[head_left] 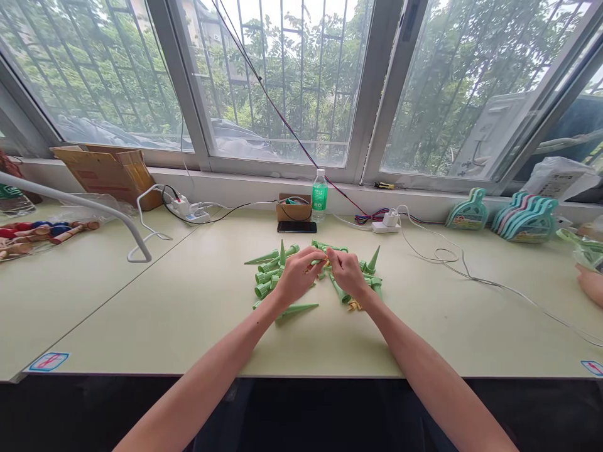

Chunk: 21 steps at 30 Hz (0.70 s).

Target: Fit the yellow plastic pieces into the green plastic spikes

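Observation:
Fingertip to fingertip, my left hand (299, 274) and my right hand (347, 272) meet above the middle of the table. Both are closed in a pinch around something small, mostly hidden by the fingers. Green plastic spikes (301, 308), pointed at one end, lie around and under my hands. Several green ribbed tubular pieces (264, 289) are heaped by my left hand. To the right, an upright green cone (374, 258) stands among more green parts. Small yellow-orange pieces (354, 305) lie below my right hand.
A phone (296, 227), a small cardboard box (294, 209) and a water bottle (319, 196) stand behind the heap. White cables and a power adapter (386, 225) lie right. Teal hangers (527, 216) stand farther right, near another person's hand (590, 284). Wooden-handled items (61, 231) lie left.

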### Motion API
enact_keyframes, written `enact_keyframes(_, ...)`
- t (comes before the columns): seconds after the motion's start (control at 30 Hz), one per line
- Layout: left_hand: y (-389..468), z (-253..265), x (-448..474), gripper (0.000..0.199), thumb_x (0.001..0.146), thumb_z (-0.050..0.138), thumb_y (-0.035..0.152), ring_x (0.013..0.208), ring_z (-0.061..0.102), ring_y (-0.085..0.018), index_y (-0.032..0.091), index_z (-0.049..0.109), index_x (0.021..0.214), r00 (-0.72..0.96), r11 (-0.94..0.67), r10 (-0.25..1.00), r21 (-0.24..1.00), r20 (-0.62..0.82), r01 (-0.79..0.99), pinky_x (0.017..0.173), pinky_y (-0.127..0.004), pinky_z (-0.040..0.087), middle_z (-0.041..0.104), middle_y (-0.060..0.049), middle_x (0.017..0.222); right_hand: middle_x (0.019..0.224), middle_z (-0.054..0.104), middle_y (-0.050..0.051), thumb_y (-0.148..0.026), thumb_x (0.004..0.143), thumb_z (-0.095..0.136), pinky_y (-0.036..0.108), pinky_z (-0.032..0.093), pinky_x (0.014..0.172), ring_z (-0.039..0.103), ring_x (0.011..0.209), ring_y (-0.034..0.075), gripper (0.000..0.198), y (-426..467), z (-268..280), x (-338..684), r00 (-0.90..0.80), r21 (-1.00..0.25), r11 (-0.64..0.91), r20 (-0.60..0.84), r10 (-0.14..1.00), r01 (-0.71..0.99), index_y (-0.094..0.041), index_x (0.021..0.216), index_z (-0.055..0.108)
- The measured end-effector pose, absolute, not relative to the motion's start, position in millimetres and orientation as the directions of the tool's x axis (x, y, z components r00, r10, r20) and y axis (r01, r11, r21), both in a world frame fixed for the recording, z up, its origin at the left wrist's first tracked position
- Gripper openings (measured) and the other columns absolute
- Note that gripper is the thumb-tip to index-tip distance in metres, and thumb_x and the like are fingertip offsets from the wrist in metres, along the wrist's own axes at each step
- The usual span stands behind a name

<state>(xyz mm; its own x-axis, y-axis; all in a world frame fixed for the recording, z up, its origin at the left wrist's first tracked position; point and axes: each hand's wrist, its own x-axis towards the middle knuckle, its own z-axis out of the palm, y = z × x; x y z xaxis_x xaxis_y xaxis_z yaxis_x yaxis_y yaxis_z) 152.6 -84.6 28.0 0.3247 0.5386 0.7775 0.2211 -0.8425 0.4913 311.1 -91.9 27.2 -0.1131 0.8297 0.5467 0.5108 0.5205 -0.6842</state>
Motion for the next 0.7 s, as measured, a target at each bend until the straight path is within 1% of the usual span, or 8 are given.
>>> enact_keyframes(0.27,-86.1,28.1,154.1,0.012,0.091,0.057,0.024,0.056,0.059,-0.007,0.018,0.067,0.089,0.306,-0.819,0.574,0.542,0.760,0.191,0.050,-0.020,0.051,0.065,-0.004,0.091,0.050,0.031,-0.002,-0.056,0.098,0.030,0.028,0.021,0.052,0.026,0.050,0.011,0.056,-90.7,27.7,310.7,-0.099,-0.683,0.513,0.548,0.830,0.520,-0.021,0.055,0.029)
enact_keyframes(0.47,-88.9,30.1,155.6,0.012,0.090,0.057,0.025,0.056,0.059,-0.007,0.018,0.067,0.089,0.292,-0.785,0.619,0.581,0.729,0.215,0.051,-0.020,0.052,0.064,-0.004,0.089,0.048,0.028,-0.003,-0.059,0.097,0.032,0.028,0.021,0.051,0.024,0.049,0.010,0.059,-90.6,28.9,310.0,-0.080,-0.695,0.494,0.537,0.840,0.522,-0.021,0.053,0.024)
enact_keyframes(0.53,-91.3,32.7,156.3,0.012,0.089,0.059,0.027,0.054,0.059,-0.007,0.017,0.067,0.088,0.274,-0.745,0.667,0.633,0.693,0.213,0.050,-0.020,0.053,0.063,-0.003,0.085,0.048,0.026,-0.004,-0.060,0.096,0.034,0.028,0.021,0.050,0.023,0.049,0.010,0.060,-90.7,29.6,309.8,-0.070,-0.705,0.490,0.534,0.842,0.513,-0.020,0.052,0.023)
enact_keyframes(0.6,-93.4,35.9,156.7,0.014,0.086,0.063,0.030,0.050,0.058,-0.008,0.016,0.066,0.087,0.240,-0.679,0.733,0.708,0.636,0.196,0.047,-0.020,0.052,0.062,-0.002,0.076,0.047,0.024,-0.004,-0.061,0.095,0.035,0.027,0.021,0.050,0.023,0.049,0.010,0.061,-90.7,30.4,309.7,-0.069,-0.713,0.486,0.528,0.847,0.505,-0.020,0.052,0.022)
enact_keyframes(0.7,-94.4,40.0,156.1,0.020,0.084,0.066,0.035,0.048,0.059,-0.011,0.016,0.064,0.088,0.206,-0.581,0.808,0.805,0.552,0.122,0.043,-0.021,0.050,0.058,0.001,0.063,0.048,0.023,-0.004,-0.062,0.094,0.035,0.027,0.020,0.049,0.022,0.048,0.010,0.061,-90.9,31.7,310.4,-0.044,-0.720,0.479,0.532,0.846,0.502,-0.021,0.052,0.021)
